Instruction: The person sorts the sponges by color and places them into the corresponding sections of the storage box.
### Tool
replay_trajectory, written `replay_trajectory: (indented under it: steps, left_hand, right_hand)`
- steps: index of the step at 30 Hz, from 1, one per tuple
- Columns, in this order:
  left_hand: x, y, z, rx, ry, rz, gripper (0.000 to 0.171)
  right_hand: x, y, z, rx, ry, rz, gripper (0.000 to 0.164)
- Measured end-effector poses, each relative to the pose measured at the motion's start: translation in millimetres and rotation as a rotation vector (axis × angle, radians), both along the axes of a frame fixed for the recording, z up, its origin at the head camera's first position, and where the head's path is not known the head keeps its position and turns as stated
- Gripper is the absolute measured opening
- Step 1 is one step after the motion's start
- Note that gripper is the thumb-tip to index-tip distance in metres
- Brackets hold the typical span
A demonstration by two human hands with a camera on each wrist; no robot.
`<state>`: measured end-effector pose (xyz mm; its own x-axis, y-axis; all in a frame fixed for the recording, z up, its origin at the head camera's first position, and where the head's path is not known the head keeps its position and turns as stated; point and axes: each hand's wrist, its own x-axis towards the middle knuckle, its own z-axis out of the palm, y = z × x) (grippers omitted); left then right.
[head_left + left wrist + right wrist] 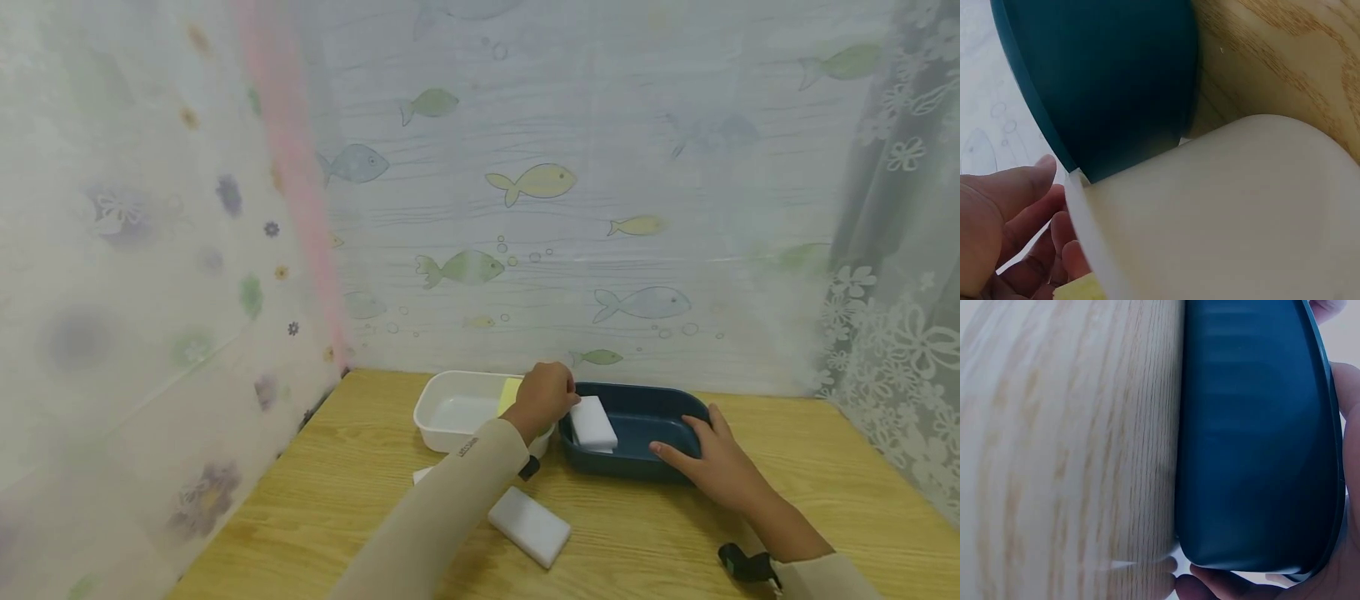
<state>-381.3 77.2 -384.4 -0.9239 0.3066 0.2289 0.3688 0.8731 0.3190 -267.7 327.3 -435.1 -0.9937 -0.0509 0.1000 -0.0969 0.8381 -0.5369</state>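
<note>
My left hand (542,395) hovers between a white plastic bin (442,435) and a dark blue bin (637,468), its fingertips right at the upper corner of a white sponge block (595,423) in the blue bin's left end. In the left wrist view its thumb and loosely bent fingers (1063,240) show beside the bins' rims, nothing visible between them. My right hand (723,462) grips the blue bin's right end, spread over the rim and round the outside. A yellow sponge (507,395) stands in the white bin, partly hidden behind my left hand.
Another white sponge block (529,527) lies on the wooden table (315,500) in front of the bins. A further white piece (422,475) peeks out past my left sleeve (442,508). A fish-patterned curtain (540,250) hangs behind the table's far edge.
</note>
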Motion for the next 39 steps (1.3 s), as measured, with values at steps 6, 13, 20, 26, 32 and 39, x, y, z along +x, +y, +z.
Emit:
replay_trajectory:
  steps: [6, 13, 20, 26, 32, 39]
  left_hand:
    - [1.7, -0.5, -0.7, 0.017, -0.002, -0.022, 0.015]
    - [8.0, -10.5, 5.6, 0.032, 0.021, -0.071, 0.014]
    - [15.1, -28.7, 14.6, 0.084, 0.044, -0.127, 0.011]
    - [21.2, -46.1, 21.1, 0.142, 0.042, -0.175, 0.011]
    - [29.9, -64.5, 25.3, 0.181, 0.063, -0.221, 0.013]
    - [46.1, -85.4, 23.0, 0.252, 0.074, -0.251, 0.012]
  right_hand:
    - [-0.4, 0.0, -0.7, 0.01, 0.004, -0.006, 0.098]
    - [0.6, -1.8, 1.9, 0.007, 0.003, -0.004, 0.098]
    - [0.7, -1.3, 2.0, 0.001, 0.007, -0.001, 0.098]
    - [1.0, -0.3, 0.9, 0.0, -0.002, -0.002, 0.098]
    - [0.7, 1.0, 0.7, 0.007, 0.0, 0.001, 0.098]
    - [0.6, 0.6, 0.1, 0.011, 0.009, 0.003, 0.097]
